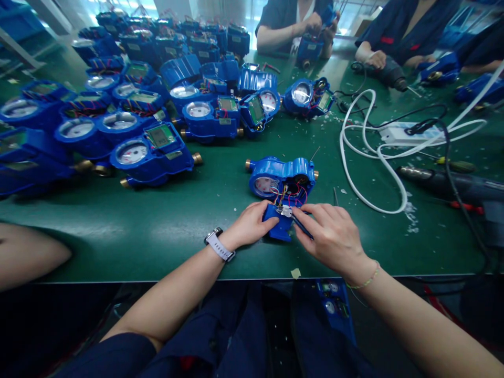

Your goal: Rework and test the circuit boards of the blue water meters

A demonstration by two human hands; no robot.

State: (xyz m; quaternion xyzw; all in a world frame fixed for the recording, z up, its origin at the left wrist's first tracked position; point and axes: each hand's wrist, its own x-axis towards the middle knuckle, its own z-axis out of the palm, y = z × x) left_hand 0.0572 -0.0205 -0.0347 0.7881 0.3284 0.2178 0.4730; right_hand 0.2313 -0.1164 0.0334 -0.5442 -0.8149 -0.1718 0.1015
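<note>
A blue water meter point(281, 181) with its cover off lies on the green table point(165, 231), red and yellow wires spilling from its open right side. My left hand point(252, 223), a watch on its wrist, grips a small blue cover piece point(277, 226) just in front of the meter. My right hand point(333, 236) is closed on a thin dark tool point(302, 227) whose tip rests by a small white part point(286, 211) on the blue piece.
Several blue meters point(153, 149) crowd the left and back of the table. A white cable point(370, 157), a power strip point(409, 134) and a dark power screwdriver point(444, 181) lie right. Other people work at the far edge point(307, 26); another arm point(27, 252) rests left.
</note>
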